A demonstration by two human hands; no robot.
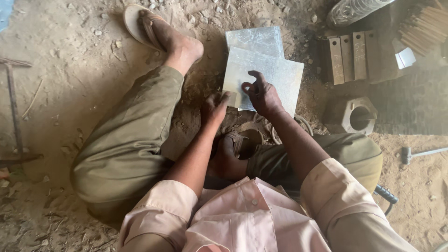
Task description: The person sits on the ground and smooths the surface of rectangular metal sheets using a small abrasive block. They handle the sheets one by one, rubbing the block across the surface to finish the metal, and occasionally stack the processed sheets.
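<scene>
I sit on a dirt floor with a square galvanized metal sheet [275,74] lying in front of me, on top of a second sheet [256,39] of the same kind. My left hand [213,108] grips the top sheet's near left corner with its fingers. My right hand [261,94] rests on the sheet's near edge, thumb and forefinger curled together as if pinching something small; what it holds I cannot tell.
My left leg stretches out to a sandalled foot [158,32]. A hexagonal metal block with a hole [351,115] and several flat metal bars [347,56] lie to the right. A hammer [413,154] lies further right, a long tool [14,107] at far left.
</scene>
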